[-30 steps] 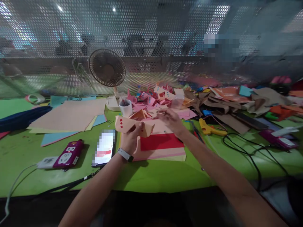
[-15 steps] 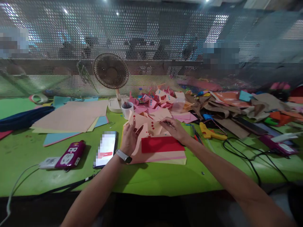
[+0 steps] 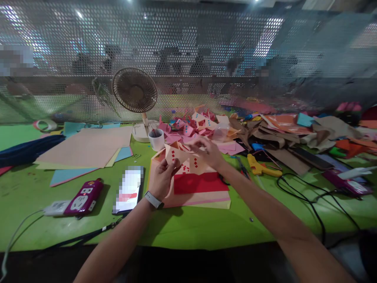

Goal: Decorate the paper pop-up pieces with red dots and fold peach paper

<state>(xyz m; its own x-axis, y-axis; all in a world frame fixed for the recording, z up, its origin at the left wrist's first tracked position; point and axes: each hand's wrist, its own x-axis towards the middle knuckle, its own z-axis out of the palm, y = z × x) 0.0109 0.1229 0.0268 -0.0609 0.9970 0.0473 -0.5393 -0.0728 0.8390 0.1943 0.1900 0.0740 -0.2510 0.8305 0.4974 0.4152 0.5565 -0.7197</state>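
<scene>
My left hand [image 3: 162, 179], wearing a wristwatch, is closed around a folded peach paper piece [image 3: 176, 155] marked with red diamonds. Just to its right, my right hand [image 3: 208, 153] hovers with fingers curled together; whatever may be between the fingertips is too small to make out. Beneath the hands, another peach paper piece [image 3: 198, 167] with red diamonds and small red bits lies by a red paper strip [image 3: 202, 183]. These rest on a stack of peach, pink and yellow sheets [image 3: 188, 201].
Behind are a white cup [image 3: 156, 138], a desk fan [image 3: 135, 90] and a heap of pink paper pieces [image 3: 188, 127]. A phone [image 3: 128, 190] and purple power strip [image 3: 85, 198] lie left. A yellow glue gun [image 3: 260, 167], black cables [image 3: 306, 196] and brown paper [image 3: 290, 157] lie right.
My left hand has turned and brought the folded paper upright, its diamonds facing me. My right hand has lifted slightly and moved left off the paper. The view has shifted a little.
</scene>
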